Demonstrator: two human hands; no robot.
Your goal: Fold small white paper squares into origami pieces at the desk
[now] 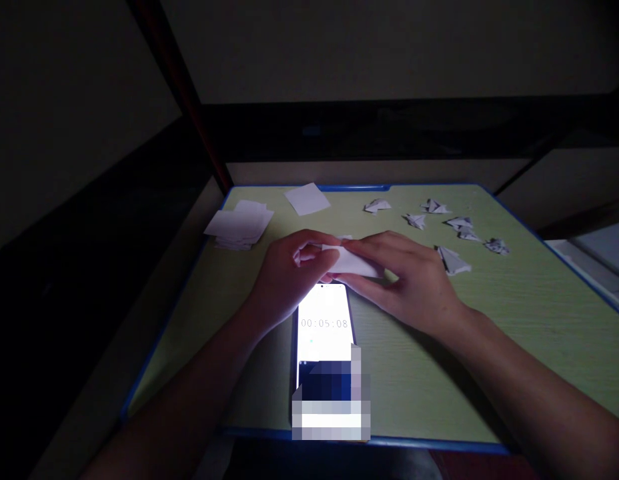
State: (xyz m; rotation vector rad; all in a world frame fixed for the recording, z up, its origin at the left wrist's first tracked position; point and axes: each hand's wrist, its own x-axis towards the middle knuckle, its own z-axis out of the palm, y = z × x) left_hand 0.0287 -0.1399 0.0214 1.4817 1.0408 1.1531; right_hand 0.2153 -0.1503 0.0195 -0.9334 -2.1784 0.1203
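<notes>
A folded piece of white paper (pixel 357 263) is held between both hands over the middle of the green table. My left hand (pixel 292 270) grips its left end, thumb on the near face and the other fingers mostly hidden behind. My right hand (pixel 409 277) pinches the right part, with fingers along the top edge and the thumb beneath the lower edge. Just below the hands lies a lit phone (pixel 324 327) showing a timer at 00:05:08; its lower part is pixelated.
On the green table (pixel 204 360), a stack of paper sheets (pixel 242 223) lies at the left and a single square sheet (pixel 307 199) near the back edge. Several small folded paper pieces (pixel 414 220) are scattered at the right, a larger folded one (pixel 453 261) beside my right hand. Dark walls surround.
</notes>
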